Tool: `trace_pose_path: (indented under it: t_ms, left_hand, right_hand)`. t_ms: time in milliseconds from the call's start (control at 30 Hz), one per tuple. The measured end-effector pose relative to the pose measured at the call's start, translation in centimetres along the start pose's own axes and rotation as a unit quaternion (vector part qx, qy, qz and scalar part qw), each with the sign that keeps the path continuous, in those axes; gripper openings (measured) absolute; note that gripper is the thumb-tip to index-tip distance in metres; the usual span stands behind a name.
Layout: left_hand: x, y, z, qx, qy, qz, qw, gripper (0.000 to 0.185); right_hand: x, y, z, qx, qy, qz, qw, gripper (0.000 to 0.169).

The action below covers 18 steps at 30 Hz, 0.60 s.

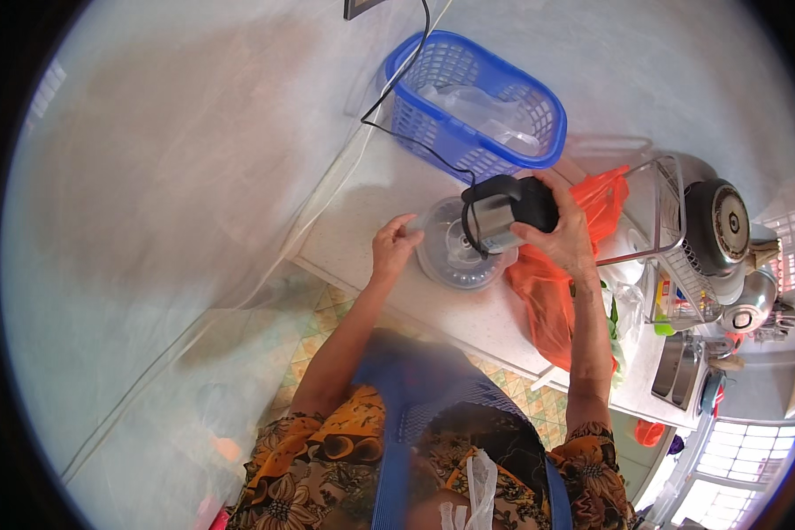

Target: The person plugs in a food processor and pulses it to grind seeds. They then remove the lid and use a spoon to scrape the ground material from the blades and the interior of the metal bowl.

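Note:
My right hand [560, 232] grips a black and silver motor unit [501, 222], likely from an electric food chopper. The unit is tilted, and its black cord is looped around it. Below it, a clear plastic bowl with a translucent lid [460, 265] stands on the pale countertop [358, 225]. The unit hides part of the lid, so I cannot tell whether they touch. On the bowl's left side, the fingers of my left hand [395, 245] pinch its rim or a side tab.
A blue plastic basket [437, 126] holding clear plastic bags stands against the wall. Right of the bowl lies a red plastic bag [546, 311]. Farther right are a metal dish rack [676, 265], an upturned pan [719, 225] and a steel sink [677, 371]. A black cord [424, 142] crosses the basket's front.

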<state>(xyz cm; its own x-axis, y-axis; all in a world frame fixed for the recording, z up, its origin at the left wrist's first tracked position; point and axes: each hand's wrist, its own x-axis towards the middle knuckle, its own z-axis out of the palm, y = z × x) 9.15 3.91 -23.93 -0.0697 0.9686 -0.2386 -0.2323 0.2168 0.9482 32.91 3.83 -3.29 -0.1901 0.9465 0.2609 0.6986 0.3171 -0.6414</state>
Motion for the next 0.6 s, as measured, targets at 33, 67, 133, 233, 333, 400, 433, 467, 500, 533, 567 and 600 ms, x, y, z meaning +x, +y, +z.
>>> trace_pose_path:
  t_ms: [33, 67, 133, 233, 333, 400, 433, 467, 500, 533, 567, 600]
  left_hand:
    - [-0.1, 0.1, 0.0, 0.014, 0.002, 0.006, 1.000, 0.037]
    - [-0.3, 0.1, 0.1, 0.027, 0.003, 0.013, 1.000, 0.038]
    - [-0.3, -0.1, 0.1, 0.056, 0.013, 0.034, 0.998, 0.036]
    - [-0.2, -0.6, -0.2, 0.106, 0.010, 0.057, 0.993, 0.040]
    - [-0.8, 0.0, -0.3, 0.172, -0.001, 0.124, 0.977, 0.058]
    - [-1.4, 0.1, -0.4, 0.233, -0.013, 0.213, 0.949, 0.078]
    - [-1.8, -0.1, -0.6, 0.268, -0.023, 0.271, 0.924, 0.089]
    - [-2.1, -0.2, -0.7, 0.302, -0.031, 0.327, 0.895, 0.100]
    - [-2.4, 0.1, -0.5, 0.287, -0.050, 0.315, 0.904, 0.107]
    - [-2.8, 0.5, -0.2, 0.270, -0.068, 0.301, 0.912, 0.113]
    - [-3.1, 0.8, -0.1, 0.254, -0.086, 0.288, 0.919, 0.120]
    - [-3.1, 0.8, -0.1, 0.274, -0.091, 0.278, 0.916, 0.120]
  right_hand:
    - [0.0, -0.1, -0.5, 0.013, 0.005, 0.022, 1.000, 0.079]
    - [0.0, -0.2, -1.0, 0.025, 0.010, 0.044, 0.999, 0.080]
    - [-0.1, 0.3, -1.4, 0.066, 0.031, 0.061, 0.995, 0.080]
    - [-0.3, 0.5, -1.8, 0.062, 0.044, 0.056, 0.996, 0.079]
    - [-0.7, 0.4, -1.9, 0.046, 0.034, 0.083, 0.995, 0.079]
    - [-1.1, 1.0, -1.7, 0.042, 0.032, 0.065, 0.997, 0.078]
    - [-1.2, 1.1, -1.6, 0.040, 0.030, 0.055, 0.997, 0.078]
    - [-1.3, 1.0, -1.6, 0.030, 0.027, 0.049, 0.998, 0.078]
    - [-1.4, 0.8, -1.5, 0.020, 0.022, 0.043, 0.999, 0.077]
    - [-1.5, 0.6, -1.4, 0.011, 0.018, 0.037, 0.999, 0.077]
    - [-1.5, 0.6, -1.2, -0.008, 0.013, 0.021, 1.000, 0.077]
    - [-1.6, 0.7, -0.9, -0.027, 0.008, 0.004, 1.000, 0.077]
